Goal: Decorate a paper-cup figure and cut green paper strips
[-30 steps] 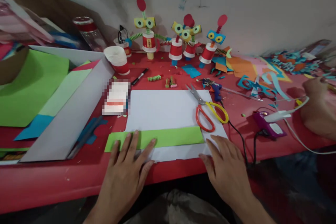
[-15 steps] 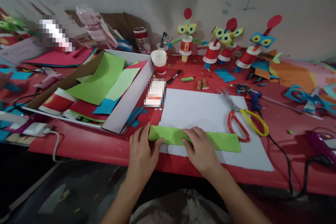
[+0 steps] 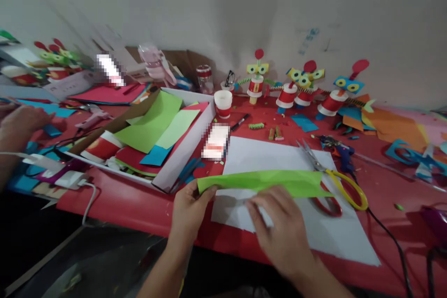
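Observation:
My left hand pinches the left end of a long light-green paper strip between thumb and fingers. The strip is lifted and tilted over white paper sheets, its right end crossing the scissors. My right hand is just in front of the strip's lower edge, fingers curled and blurred. Whether it grips anything I cannot make out. Large scissors with one red and one yellow handle lie on the white paper to the right, blades partly apart.
A white box of coloured paper is on the left, with a paper cup behind it. Several paper-cup figures stand along the wall. A glue gun lies right. Another person's hand is at far left.
The green strip has been raised off the white paper and tilted. My right hand has moved off its top, toward me. The view has tipped up, bringing another person's hand further in.

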`<action>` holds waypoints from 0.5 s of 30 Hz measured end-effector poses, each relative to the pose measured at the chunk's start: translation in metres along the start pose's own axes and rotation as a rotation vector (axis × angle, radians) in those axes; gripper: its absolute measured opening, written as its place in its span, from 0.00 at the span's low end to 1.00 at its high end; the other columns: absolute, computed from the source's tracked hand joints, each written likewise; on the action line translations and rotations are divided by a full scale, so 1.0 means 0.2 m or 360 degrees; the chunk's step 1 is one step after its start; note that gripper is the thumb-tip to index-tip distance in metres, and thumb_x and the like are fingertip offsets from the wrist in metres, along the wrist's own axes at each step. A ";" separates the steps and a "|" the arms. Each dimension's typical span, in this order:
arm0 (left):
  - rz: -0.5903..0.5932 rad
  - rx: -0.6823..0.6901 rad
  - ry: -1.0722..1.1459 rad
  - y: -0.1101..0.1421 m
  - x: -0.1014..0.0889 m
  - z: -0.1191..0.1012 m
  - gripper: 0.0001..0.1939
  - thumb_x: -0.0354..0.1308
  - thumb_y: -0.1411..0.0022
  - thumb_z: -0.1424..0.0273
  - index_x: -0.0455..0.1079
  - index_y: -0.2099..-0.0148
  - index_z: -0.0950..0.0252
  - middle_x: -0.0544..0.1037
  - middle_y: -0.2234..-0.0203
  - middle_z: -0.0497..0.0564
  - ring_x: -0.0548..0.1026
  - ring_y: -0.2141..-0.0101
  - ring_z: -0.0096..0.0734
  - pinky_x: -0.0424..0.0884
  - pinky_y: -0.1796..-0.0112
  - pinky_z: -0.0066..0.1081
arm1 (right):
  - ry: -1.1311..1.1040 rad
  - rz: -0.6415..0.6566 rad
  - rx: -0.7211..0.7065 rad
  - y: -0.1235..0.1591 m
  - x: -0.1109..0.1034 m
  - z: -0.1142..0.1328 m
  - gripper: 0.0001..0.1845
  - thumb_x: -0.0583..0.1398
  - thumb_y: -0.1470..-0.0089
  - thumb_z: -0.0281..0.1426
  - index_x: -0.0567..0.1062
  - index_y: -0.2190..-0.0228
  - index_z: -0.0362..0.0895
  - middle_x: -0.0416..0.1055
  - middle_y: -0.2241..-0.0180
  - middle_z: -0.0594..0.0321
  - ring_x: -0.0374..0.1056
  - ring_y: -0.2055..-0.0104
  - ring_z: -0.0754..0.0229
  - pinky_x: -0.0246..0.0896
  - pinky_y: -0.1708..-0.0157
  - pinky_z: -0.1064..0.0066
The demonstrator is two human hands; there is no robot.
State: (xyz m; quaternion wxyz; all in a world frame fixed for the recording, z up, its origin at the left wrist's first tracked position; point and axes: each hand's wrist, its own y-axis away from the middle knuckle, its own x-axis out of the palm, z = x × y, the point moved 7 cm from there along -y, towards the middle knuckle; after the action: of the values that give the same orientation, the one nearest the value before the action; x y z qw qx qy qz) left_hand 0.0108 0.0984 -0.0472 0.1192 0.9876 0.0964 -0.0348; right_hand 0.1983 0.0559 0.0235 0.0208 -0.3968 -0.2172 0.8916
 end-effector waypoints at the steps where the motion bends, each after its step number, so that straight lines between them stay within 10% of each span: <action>1: -0.0023 -0.0067 0.0212 -0.02 0.02 -0.01 0.15 0.68 0.55 0.62 0.74 0.67 0.66 0.77 0.77 0.48 0.73 0.76 0.30 0.66 0.72 0.28 | -0.0172 0.0153 0.0046 0.01 0.04 0.01 0.13 0.56 0.39 0.32 0.74 0.73 0.45 0.73 0.74 0.61 0.68 0.69 0.58 0.61 0.67 0.66; 5: 0.0107 -0.0175 0.0719 -0.09 0.21 -0.11 0.19 0.73 0.64 0.64 0.74 0.70 0.67 0.76 0.79 0.46 0.72 0.79 0.24 0.62 0.75 0.24 | -0.0742 0.0380 0.0528 -0.06 0.15 -0.09 0.17 0.63 0.47 0.41 0.75 0.56 0.47 0.77 0.57 0.56 0.72 0.63 0.56 0.64 0.68 0.68; 9: 0.0403 -0.0253 0.0750 -0.17 0.43 -0.22 0.20 0.74 0.66 0.64 0.75 0.68 0.68 0.77 0.78 0.48 0.73 0.79 0.24 0.60 0.76 0.24 | -0.1473 -0.0132 0.0793 -0.30 0.08 -0.32 0.19 0.66 0.52 0.43 0.76 0.61 0.44 0.79 0.61 0.57 0.73 0.62 0.56 0.67 0.65 0.66; 15: 0.0747 -0.0017 0.0415 -0.28 0.68 -0.38 0.16 0.71 0.61 0.70 0.75 0.66 0.66 0.80 0.75 0.49 0.76 0.74 0.27 0.65 0.72 0.26 | -0.1591 -0.0670 0.0970 -0.39 -0.08 -0.60 0.19 0.72 0.62 0.37 0.79 0.66 0.44 0.80 0.66 0.61 0.73 0.68 0.58 0.68 0.71 0.70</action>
State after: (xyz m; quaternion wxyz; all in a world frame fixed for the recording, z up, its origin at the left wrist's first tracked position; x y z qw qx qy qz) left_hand 0.1369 0.1950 0.0007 0.1157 0.9784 -0.1207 0.1219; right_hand 0.2842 0.1668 -0.0052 0.2043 0.1438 -0.0098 0.9683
